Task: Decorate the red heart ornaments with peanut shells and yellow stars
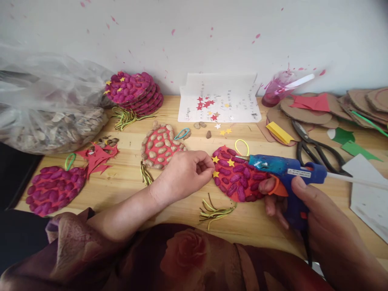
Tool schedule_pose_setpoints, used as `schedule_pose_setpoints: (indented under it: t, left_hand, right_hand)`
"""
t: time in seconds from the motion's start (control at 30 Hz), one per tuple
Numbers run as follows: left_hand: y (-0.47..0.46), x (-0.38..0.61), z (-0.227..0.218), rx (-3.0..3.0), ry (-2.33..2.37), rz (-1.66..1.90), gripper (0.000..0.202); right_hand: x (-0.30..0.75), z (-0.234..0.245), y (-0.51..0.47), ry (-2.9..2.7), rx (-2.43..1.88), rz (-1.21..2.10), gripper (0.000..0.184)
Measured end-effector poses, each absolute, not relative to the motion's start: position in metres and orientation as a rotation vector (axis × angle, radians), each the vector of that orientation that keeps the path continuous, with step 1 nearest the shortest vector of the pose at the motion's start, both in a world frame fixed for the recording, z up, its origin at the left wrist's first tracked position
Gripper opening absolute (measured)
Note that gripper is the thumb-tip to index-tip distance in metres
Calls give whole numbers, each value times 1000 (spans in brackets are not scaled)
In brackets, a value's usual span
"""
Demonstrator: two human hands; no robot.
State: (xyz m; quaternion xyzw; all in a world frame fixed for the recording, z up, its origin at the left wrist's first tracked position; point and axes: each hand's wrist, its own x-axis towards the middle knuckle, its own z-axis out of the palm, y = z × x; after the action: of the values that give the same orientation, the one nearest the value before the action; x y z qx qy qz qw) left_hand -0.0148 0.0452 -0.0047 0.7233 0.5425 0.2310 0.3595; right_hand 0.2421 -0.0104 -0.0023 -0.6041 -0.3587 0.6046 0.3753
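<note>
My right hand [306, 202] is wrapped round a blue hot glue gun [291, 171], a finger near its orange trigger. A white glue stick [357, 180] sticks out of its back. The nozzle lies over the top of a red disc [235, 178] covered with purple-painted peanut shells, with several yellow stars on its left side. My left hand [192, 171] is closed in a pinch at the disc's left edge; what its fingertips hold, if anything, is hidden. A yellow loop [241, 147] tops the disc, and a yarn tassel [214, 212] lies below it.
Behind my left hand lies an unpainted peanut disc [159, 145]. Farther left are another purple disc [56, 188], red scraps [98, 159], a stack of discs [133, 93] and a plastic bag [54, 105]. Paper with stars [220, 97], a purple cup [274, 91], scissors [315, 147] and cardboard [306, 111] stand behind.
</note>
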Motion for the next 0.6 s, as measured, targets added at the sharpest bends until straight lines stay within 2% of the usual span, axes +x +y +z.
schedule_pose_setpoints:
  t: [0.3,0.6]
  left_hand:
    - [49,-18,-6,1660,1328,645,10]
    - [48,-15,-8,1617,1299,642,11]
  right_hand:
    - [231,11,-12,-889,-1632,1510,39]
    - [245,-6,-8,-923,-1588,1567,42]
